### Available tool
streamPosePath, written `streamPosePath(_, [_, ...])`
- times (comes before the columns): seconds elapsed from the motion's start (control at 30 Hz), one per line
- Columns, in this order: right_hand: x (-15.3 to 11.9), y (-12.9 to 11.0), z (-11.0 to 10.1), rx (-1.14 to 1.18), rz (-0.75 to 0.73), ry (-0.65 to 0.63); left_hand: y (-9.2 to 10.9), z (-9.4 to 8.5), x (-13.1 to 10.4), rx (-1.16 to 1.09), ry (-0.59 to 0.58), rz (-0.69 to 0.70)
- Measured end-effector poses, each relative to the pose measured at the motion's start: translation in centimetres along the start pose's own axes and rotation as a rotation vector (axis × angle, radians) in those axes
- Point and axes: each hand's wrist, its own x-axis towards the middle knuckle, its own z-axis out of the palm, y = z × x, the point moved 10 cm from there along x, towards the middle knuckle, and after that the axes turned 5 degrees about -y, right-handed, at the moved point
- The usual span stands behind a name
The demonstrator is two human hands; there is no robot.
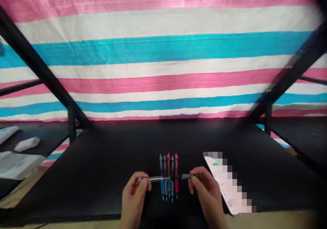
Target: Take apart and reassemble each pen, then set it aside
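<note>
Holding a pen (pixel 167 178) crosswise between them, both hands sit at the near edge of the black table (pixel 102 167), at 6 o'clock in the view. The left hand (pixel 134 191) pinches the pale end of the pen with its fingertips; the right hand (pixel 204 188) pinches the dark end the same way. Both wrists are cut off by the bottom of the frame.

Just beyond and under the held pen lies a row of 5 pens (pixel 169 176), side by side and pointing away toward 12 o'clock, in blue, grey and red. The held pen crosses over them, and whether it touches them is hard to tell, as the picture is soft.

At 3 o'clock from the right hand lies a white paper (pixel 224 181), most of it blocked out in squares, so its print cannot be read.

Far left, at 9 o'clock, some white packets (pixel 25 144) lie on another dark surface, blurred and partly cut by the edge. Behind the table hangs a striped sheet (pixel 163 52) in pink, white and blue, with black frame bars (pixel 38 65) slanting across it on both sides.
</note>
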Motion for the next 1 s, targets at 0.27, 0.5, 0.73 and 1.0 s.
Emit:
streamPosePath(0.27, [-0.4,-4.2,3.4,-0.393,-0.284,-0.205,-1.3,1.6,-0.2,0.008,-0.057,-0.040])
streamPosePath(0.5, [-0.1,-5.3,3.3,-0.668,-0.360,-0.214,-1.3,1.9,-0.2,0.047,-0.096,-0.045])
streamPosePath(0.73, [-0.1,-4.0,3.3,-0.577,-0.284,-0.278,-1.5,1.1,0.0,0.024,-0.010,-0.056])
streamPosePath(1.0, [0.2,-4.1,3.9,-0.626,-0.291,-0.335,-1.2,1.0,-0.1,0.010,0.009,-0.068])
